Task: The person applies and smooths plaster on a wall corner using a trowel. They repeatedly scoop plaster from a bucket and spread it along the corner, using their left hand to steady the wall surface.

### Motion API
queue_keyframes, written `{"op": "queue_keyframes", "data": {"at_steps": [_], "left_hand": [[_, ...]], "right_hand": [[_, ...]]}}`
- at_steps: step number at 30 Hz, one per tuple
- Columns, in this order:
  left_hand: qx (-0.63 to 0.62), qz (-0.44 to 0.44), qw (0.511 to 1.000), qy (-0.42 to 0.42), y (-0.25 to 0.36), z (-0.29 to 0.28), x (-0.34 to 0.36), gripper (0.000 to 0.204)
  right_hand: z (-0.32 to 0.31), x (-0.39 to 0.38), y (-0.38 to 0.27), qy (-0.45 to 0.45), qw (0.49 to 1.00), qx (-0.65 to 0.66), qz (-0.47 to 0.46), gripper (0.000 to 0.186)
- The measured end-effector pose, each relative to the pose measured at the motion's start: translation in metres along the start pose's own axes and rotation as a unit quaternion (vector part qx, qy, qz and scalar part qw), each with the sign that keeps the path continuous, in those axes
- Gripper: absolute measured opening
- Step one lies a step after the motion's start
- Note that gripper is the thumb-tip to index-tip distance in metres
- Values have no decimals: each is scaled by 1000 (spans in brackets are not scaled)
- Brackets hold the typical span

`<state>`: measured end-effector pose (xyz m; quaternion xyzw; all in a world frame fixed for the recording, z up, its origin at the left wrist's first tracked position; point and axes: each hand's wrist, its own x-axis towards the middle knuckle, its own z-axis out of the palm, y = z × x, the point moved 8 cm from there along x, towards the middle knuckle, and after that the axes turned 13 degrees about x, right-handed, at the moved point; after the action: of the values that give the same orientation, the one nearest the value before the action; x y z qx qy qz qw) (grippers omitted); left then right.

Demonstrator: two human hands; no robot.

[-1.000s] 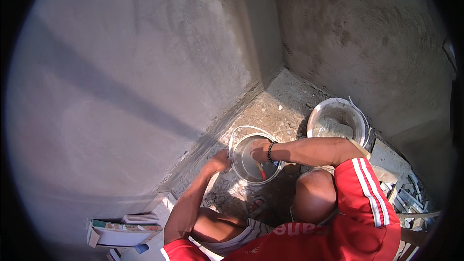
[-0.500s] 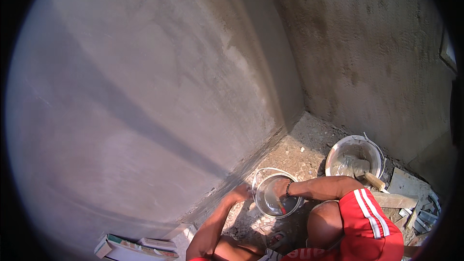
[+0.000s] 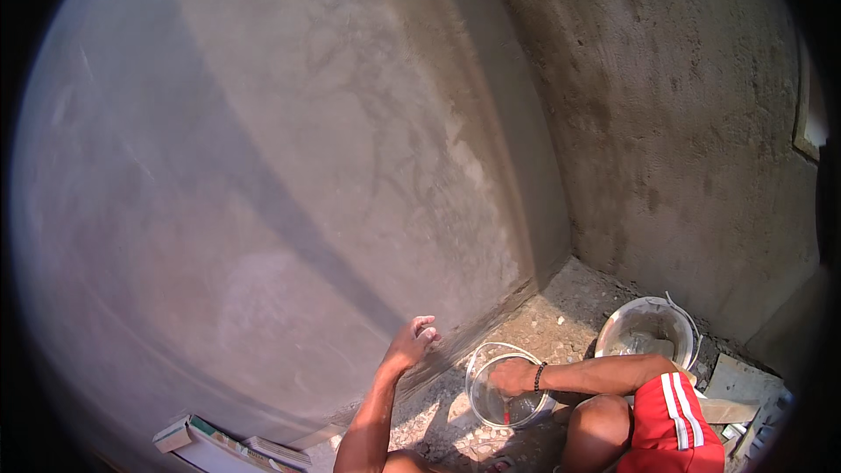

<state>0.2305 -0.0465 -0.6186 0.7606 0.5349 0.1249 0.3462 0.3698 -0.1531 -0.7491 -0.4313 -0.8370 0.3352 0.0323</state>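
My left hand (image 3: 410, 345) is raised in front of the grey plastered wall (image 3: 289, 166), left of a small bucket. Its fingers are loosely bent and apart, with nothing visible in them and pale smears on the tips. My right hand (image 3: 510, 376) reaches down into the small bucket (image 3: 474, 403), a dark beaded bracelet at its wrist. The fingers of that hand are lost inside, so any grip is hidden. Below it in the bucket shows a narrow red piece (image 3: 506, 417), perhaps a tool's handle. The bucket's wire handle (image 3: 482, 349) leans toward the wall.
A larger white bucket (image 3: 607, 333), stained inside, stands near the corner. Beyond it rises a rough brown wall (image 3: 683, 140). Boards and scraps (image 3: 731, 385) lie at the right. Long boxes or panels (image 3: 219, 445) rest against the wall's foot at lower left. Rubble (image 3: 438, 425) covers the ground.
My left hand has left the small bucket's rim and risen up and left, its fingers loosening. My right hand stays in the bucket. The whole scene sits lower in view.
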Motion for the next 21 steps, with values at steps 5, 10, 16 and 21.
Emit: {"op": "queue_keyframes", "data": {"at_steps": [5,10,16,21], "left_hand": [[25,94,989,115,74,-78,-28,39],[213,259,859,387,185,-164,-54,39],[461,241,573,633,257,-227,-53,51],[583,169,471,641,246,-248,-11,59]], "right_hand": [[-82,-40,-5,103,915,391,-9,47],[-153,-98,17,144,593,780,-138,62],[-259,-138,32,387,596,675,-198,40],[-351,-137,71,573,751,303,-129,29]]}}
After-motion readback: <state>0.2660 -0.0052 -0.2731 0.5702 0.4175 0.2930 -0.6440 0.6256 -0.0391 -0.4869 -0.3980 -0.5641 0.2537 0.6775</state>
